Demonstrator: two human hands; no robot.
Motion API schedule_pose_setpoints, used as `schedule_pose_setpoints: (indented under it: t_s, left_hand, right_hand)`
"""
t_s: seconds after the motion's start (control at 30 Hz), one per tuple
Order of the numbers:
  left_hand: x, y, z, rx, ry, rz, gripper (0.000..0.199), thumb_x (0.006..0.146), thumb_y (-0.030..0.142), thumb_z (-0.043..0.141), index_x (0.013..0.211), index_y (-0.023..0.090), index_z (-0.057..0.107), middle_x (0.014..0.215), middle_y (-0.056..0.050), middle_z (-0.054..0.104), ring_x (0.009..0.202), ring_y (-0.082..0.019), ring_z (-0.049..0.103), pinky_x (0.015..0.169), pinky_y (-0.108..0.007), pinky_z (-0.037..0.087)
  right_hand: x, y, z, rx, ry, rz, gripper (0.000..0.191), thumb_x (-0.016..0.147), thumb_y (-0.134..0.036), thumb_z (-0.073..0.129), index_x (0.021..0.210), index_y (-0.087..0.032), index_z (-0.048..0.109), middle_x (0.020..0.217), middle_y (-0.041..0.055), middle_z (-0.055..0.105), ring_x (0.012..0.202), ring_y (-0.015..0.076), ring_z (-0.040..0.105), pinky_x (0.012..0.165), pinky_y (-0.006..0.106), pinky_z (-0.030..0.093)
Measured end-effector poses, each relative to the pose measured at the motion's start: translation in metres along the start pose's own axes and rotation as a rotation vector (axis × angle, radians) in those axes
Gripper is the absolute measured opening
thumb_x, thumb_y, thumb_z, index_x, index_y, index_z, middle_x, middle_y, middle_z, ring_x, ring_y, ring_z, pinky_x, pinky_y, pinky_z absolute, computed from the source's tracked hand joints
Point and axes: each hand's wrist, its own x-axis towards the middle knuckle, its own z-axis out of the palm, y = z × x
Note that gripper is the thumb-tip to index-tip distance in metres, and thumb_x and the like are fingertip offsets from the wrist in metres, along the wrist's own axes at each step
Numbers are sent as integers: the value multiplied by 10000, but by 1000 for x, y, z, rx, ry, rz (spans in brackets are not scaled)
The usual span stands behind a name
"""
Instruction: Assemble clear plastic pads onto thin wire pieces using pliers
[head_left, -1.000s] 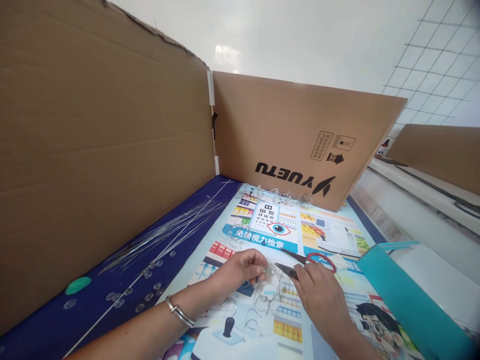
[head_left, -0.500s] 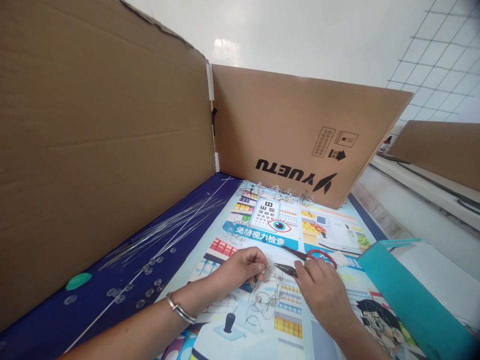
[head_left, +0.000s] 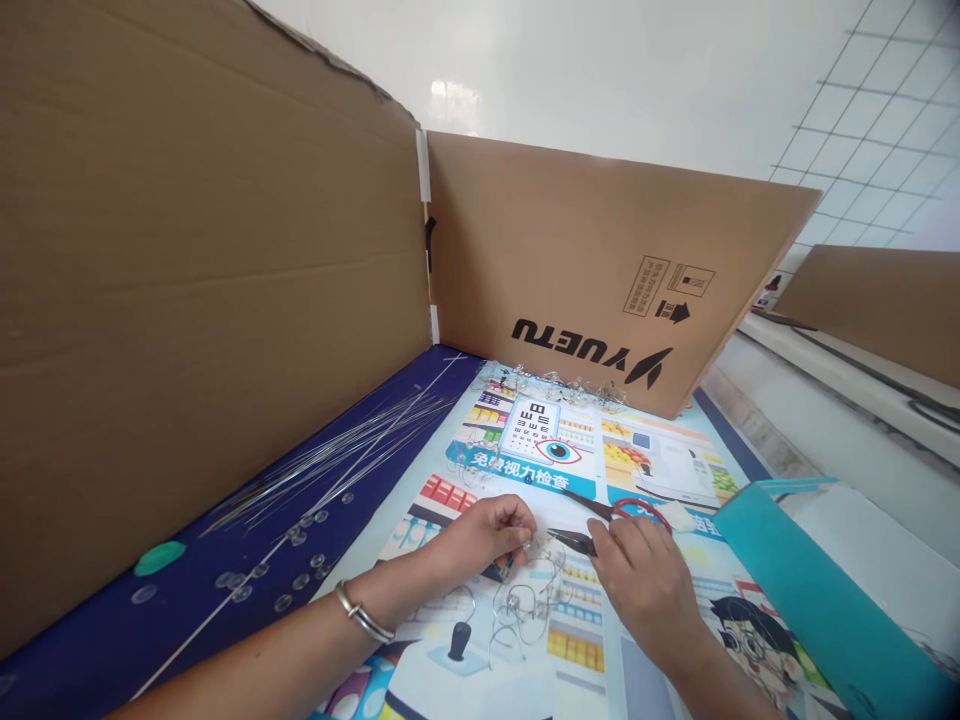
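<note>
Wire eyeglass frames (head_left: 521,610) lie in a loose tangle on a printed poster (head_left: 645,450), just below the hands, with one bent wire reaching up to the left hand (head_left: 487,530). That hand is nearly closed, its fingers (head_left: 510,525) curled and pinching a small joint in the wire (too small to make out clearly); a silver bangle (head_left: 364,612) circles its wrist. The right hand (head_left: 637,590) is half closed over black-nosed pliers (head_left: 571,541), their slim tips pointing left toward the wire, very near it, though any contact is hard to tell. Just beyond them, red-handled scissors (head_left: 637,514) lie on the glossy poster beside a small white scrap (head_left: 677,516). More fine wire pieces (head_left: 562,388) are heaped along the poster's far edge, against a corrugated cardboard panel (head_left: 600,270) printed YUETU; another panel (head_left: 187,300) stands to the left. On the dark blue mat (head_left: 390,400) there, thin straight metal rods (head_left: 337,455) fan out among small clear round discs (head_left: 241,593) and one green disc (head_left: 159,558). A teal folder (head_left: 817,590) sits at the right.
</note>
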Motion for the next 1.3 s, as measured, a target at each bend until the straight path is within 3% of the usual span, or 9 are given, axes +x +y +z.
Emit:
schedule_pose_setpoints:
  t_s: [0.27,0.7,1.3]
  left_hand:
    - [2,-5,-1,-18,-6,-21,159,788,306,575,838,157,548,609,4,583,511,-88,485,495,-207,365]
    - [-1,2,0,-12,-9,-19,146,795,296,561,844,160,540,607,6,590,509,-89,491,486,-203,344]
    - [-2,6,2,-8,-9,-22,150,790,303,551,817,158,528,588,21,559,506,-89,496,487,-199,352]
  right_hand:
    - [-2,1,7,-106,-20,13,292,792,-135,554,1083,-141,575,813,74,550,788,215,463,706,383,361]
    - [-2,-5,10,-70,44,-14,275,789,-107,561,1061,-142,578,842,80,572,865,235,499,738,389,374]
    - [0,-7,9,-76,22,-32,252,830,-76,483,1046,-147,591,851,89,572,862,221,501,732,375,364]
